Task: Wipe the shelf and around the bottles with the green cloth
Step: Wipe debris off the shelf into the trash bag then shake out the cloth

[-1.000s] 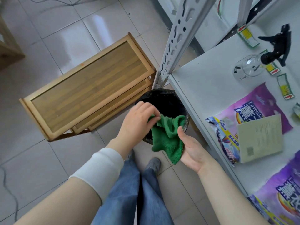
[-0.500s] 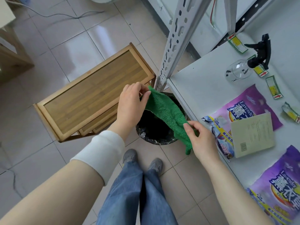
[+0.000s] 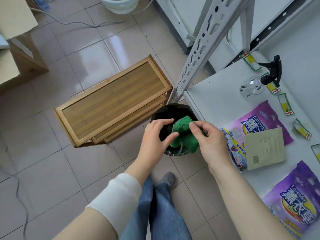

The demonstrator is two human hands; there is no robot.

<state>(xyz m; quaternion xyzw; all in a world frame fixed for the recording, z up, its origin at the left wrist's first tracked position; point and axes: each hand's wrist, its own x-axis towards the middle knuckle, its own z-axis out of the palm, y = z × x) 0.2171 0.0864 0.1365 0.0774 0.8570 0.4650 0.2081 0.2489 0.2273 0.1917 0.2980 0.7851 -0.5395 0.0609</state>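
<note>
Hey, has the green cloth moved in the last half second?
Yes. The green cloth, stretched across the black bin toward the shelf post half a second ago, is now bunched over the bin's middle, held by the right hand.

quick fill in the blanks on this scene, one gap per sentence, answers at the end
1. The right hand pinches the green cloth above a bin lined with a ___ bag.
2. A beige booklet lies on a ___ detergent bag.
3. The clear spray bottle rests on the white ___.

Missing words: black; purple; shelf
</note>
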